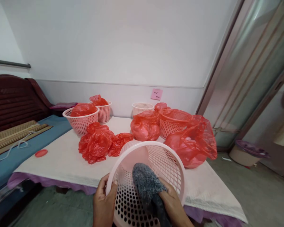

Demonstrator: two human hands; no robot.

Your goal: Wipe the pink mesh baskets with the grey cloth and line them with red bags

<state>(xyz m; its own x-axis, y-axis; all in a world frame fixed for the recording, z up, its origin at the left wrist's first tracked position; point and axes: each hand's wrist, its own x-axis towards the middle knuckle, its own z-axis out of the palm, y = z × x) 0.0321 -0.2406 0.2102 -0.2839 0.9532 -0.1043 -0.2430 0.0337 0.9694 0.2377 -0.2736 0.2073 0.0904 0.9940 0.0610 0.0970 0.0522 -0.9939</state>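
Note:
A pale pink perforated plastic basket (pixel 130 189) is tilted with its mouth towards me, at the front edge of the table. My left hand (pixel 104 200) grips its rim on the left side, thumb inside. Bunched in my right hand (pixel 171 201) is a dark grey fuzzy cloth (pixel 145 183), held inside the basket near its wall. Part of the cloth hangs down past my fingers. Just beyond the basket lie crumpled red plastic bags (pixel 97 143) on the left and a filled red bag (pixel 189 146) on the right.
On the white-covered table (pixel 59 165), two baskets with red bags, one a pink basket (pixel 81 121), stand back left. Another basket (pixel 142 108) and a red-bagged basket (pixel 174 124) are behind. A red disc (pixel 41 153) lies left. A bin (pixel 247 153) stands on the floor at right.

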